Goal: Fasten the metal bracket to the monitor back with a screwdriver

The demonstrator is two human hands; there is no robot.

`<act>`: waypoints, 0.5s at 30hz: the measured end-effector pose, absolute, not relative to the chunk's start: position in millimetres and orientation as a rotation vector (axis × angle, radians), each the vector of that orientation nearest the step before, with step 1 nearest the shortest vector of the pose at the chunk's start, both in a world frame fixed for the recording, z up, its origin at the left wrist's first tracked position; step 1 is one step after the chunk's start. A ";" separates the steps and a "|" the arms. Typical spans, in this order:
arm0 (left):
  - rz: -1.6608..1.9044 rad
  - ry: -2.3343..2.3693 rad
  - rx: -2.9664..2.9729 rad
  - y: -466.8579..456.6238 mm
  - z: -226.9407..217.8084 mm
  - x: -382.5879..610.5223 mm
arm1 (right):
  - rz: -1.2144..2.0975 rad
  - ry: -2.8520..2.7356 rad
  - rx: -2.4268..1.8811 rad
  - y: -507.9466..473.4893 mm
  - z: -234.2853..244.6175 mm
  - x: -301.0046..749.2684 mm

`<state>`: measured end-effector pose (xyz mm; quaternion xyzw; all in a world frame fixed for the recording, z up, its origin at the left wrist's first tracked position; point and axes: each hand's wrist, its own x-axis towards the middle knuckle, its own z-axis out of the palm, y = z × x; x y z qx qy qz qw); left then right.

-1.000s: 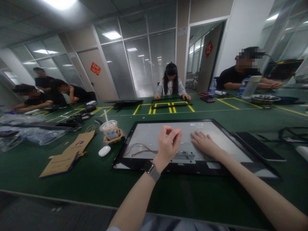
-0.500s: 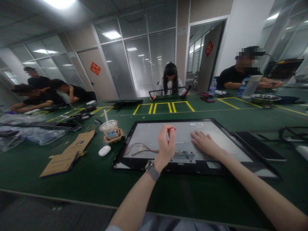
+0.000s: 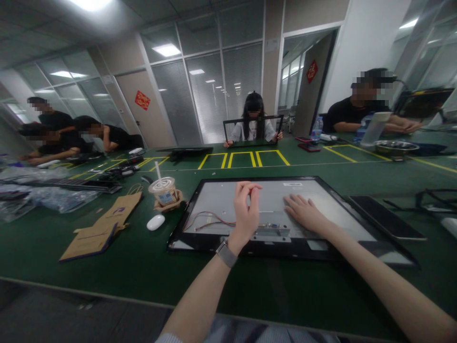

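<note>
In the head view, my left hand [image 3: 246,206] is raised over the left-centre of a flat display panel [image 3: 214,197] with a grey back and black border. Its fingers are curled together in a pinch; a trace of red shows at the fingertips, but what they hold is hidden. My right hand [image 3: 303,212] lies flat on the panel's back, fingers spread. Below my left hand, a metal bracket [image 3: 273,232] with connectors runs along the panel's near side. Thin red and black wires [image 3: 210,220] reach left from it. A smartwatch [image 3: 226,253] is on my left wrist.
Left of the panel are an iced drink cup [image 3: 163,190] in a cardboard holder, a white mouse [image 3: 155,222] and a brown paper bag [image 3: 103,224]. A dark tablet-like slab [image 3: 385,216] lies right. Across the table, a person holds a black frame [image 3: 253,118].
The person across has raised the black frame upright. My left hand's fingers have shifted slightly, and less red shows there. My right hand stays flat on the panel.
</note>
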<state>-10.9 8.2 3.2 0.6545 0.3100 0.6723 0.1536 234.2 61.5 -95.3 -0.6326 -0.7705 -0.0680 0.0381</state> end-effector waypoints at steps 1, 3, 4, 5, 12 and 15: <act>1.894 0.856 1.909 7.3 3.1 -10.8 | -0.215 -2.363 -1.944 61.9 -95.7 234.3; 1.821 0.798 1.966 5.7 2.7 -10.1 | -0.232 -2.361 -1.935 62.8 -97.0 234.7; 1.792 0.778 1.992 5.0 2.5 -9.6 | -0.240 -2.359 -1.925 63.1 -97.7 234.9; 1.779 0.766 2.018 4.4 2.3 -9.1 | -0.247 -2.357 -1.917 63.3 -98.3 235.1; 1.986 0.825 2.121 4.5 -1.4 -5.7 | -0.246 -2.368 -1.932 61.2 -95.8 233.2; 2.037 0.887 2.107 5.3 -3.1 -4.9 | -0.253 -2.374 -1.928 59.7 -93.8 232.2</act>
